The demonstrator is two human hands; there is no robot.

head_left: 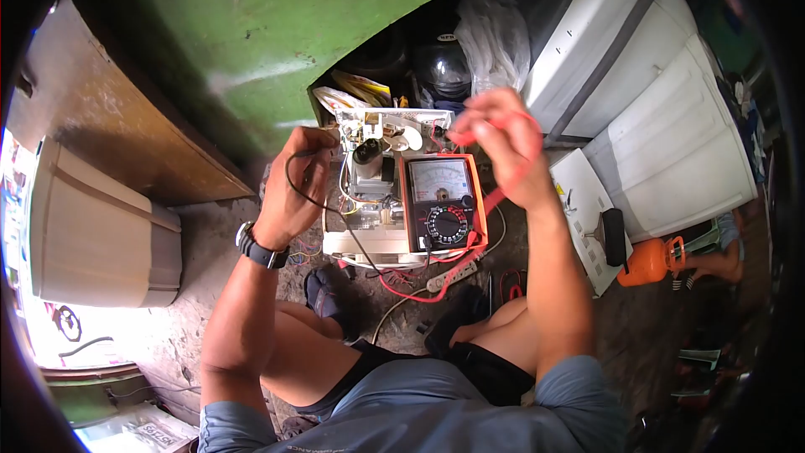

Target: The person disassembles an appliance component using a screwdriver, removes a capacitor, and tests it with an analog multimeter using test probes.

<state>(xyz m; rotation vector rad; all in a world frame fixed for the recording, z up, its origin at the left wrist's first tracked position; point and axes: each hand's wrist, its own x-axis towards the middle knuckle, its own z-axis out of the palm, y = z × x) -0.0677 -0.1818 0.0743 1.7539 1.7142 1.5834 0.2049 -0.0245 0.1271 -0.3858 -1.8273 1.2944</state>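
An analog multimeter [439, 201] in an orange case rests on an opened white appliance [362, 242]. Inside the appliance, wires and a dark cylindrical part [367, 153] are exposed. At the appliance's left side, my left hand [302, 184] is closed around the black test lead [342, 211]; its probe tip is hidden by the fingers. My right hand [507, 147], smeared by motion, is raised above the upper right corner of the appliance. Its fingers are closed on the red test lead [496, 199], which hangs down past the meter's right edge.
A power strip [451, 275] lies on the floor near my feet. White panels [662, 134] stand at the right, beside an orange gas canister [647, 262]. Under the green surface [243, 25] are a dark helmet [444, 67] and a plastic bag [496, 42]. A wooden cabinet stands left.
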